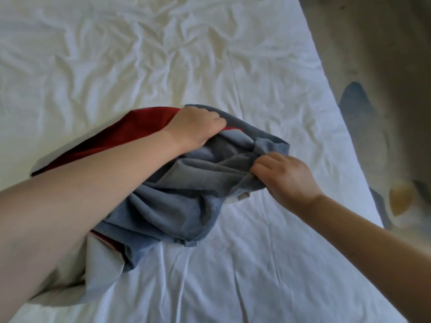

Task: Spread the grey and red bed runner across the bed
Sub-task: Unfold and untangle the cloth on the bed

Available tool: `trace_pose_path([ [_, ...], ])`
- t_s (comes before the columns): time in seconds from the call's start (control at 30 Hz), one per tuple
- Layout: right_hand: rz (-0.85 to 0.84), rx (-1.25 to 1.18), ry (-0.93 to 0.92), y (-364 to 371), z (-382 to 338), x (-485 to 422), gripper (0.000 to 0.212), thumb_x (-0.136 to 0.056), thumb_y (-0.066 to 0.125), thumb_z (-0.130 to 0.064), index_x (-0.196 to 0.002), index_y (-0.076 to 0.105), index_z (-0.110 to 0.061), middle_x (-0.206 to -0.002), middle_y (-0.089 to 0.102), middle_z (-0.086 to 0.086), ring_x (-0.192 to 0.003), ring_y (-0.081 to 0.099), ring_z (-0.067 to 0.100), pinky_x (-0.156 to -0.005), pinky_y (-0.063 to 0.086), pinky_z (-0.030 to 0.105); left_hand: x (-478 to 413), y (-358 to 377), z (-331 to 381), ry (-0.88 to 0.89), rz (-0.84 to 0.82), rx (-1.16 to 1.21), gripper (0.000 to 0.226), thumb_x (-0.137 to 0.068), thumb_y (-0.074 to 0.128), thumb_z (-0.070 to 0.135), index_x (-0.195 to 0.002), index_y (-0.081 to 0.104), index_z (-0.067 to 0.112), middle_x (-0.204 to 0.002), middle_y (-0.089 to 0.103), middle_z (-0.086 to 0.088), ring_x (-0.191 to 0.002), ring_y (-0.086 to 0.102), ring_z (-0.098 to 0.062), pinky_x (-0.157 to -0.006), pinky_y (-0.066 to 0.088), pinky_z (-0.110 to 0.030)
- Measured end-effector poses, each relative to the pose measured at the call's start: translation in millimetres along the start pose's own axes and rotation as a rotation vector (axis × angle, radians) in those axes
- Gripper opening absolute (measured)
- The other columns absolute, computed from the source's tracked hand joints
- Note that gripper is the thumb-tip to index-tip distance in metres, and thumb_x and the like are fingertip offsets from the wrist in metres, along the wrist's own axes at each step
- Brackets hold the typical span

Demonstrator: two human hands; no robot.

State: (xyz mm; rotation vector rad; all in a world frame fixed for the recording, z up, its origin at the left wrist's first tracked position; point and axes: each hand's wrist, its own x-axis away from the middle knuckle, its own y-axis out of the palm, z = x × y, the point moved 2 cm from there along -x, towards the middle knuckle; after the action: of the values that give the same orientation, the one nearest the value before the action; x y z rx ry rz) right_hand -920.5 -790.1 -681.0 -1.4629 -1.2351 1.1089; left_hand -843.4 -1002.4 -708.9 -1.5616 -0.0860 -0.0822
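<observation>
grey and red bed runner (168,201), plain white sheet (116,54)

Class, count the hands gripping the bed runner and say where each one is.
2. The left hand grips the bed runner at its far edge, where red meets grey; the right hand pinches a grey fold on its right side. No others show.

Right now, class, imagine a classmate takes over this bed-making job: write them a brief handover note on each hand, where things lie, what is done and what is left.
Left hand: grips the far side of the crumpled grey and red fabric bed runner.
Right hand: pinches a grey fold on its right side.
The runner lies bunched in a heap on the wrinkled white bed sheet.
Done: runner on the bed, both hands holding it.
Left: pull it open and spread it flat across the bed.
</observation>
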Motion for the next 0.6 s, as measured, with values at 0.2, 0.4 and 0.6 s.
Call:
trace_pose_path([
  [0.2, 0.048, -0.067, 0.111, -0.7, -22.7, 30.7, 0.02, -0.064, 0.069, 0.007, -0.06, 0.062, -0.011, -0.061, 0.06, 0.004, -0.056, 0.058, 0.025, -0.038, 0.042, 0.027, 23.2, -10.3, -24.8, -0.107, -0.019, -0.064, 0.015, -0.082, 0.046, 0.003, -0.091, 0.056, 0.009, -0.082, 0.061, -0.011, -0.07, 0.058, -0.034, -0.049, 0.03, -0.033],
  [0.4, -0.029, -0.14, 0.002, -0.8, -41.6, 46.5, 0.014, -0.068, 0.07, 0.001, -0.064, 0.061, -0.01, -0.069, 0.059, 0.009, -0.056, 0.058, 0.027, -0.033, 0.039, 0.028, 33.2, -13.8, -29.9, -0.363, -0.204, -0.04, 0.013, -0.08, 0.05, 0.01, -0.078, 0.044, 0.021, -0.073, 0.053, -0.003, -0.062, 0.047, -0.026, -0.052, 0.028, -0.031],
  [0.6, -0.302, -0.274, 0.158, 22.2, -74.9, 87.9, 0.013, -0.073, 0.071, -0.01, -0.078, 0.059, -0.015, -0.076, 0.062, 0.004, -0.066, 0.062, 0.028, -0.046, 0.047, 0.031, 63.1, -13.6, -28.8, -0.592, -0.46, -0.045, 0.01, -0.079, 0.056, 0.011, -0.082, 0.051, 0.018, -0.094, 0.053, -0.006, -0.076, 0.053, -0.025, -0.051, 0.034, -0.03],
])
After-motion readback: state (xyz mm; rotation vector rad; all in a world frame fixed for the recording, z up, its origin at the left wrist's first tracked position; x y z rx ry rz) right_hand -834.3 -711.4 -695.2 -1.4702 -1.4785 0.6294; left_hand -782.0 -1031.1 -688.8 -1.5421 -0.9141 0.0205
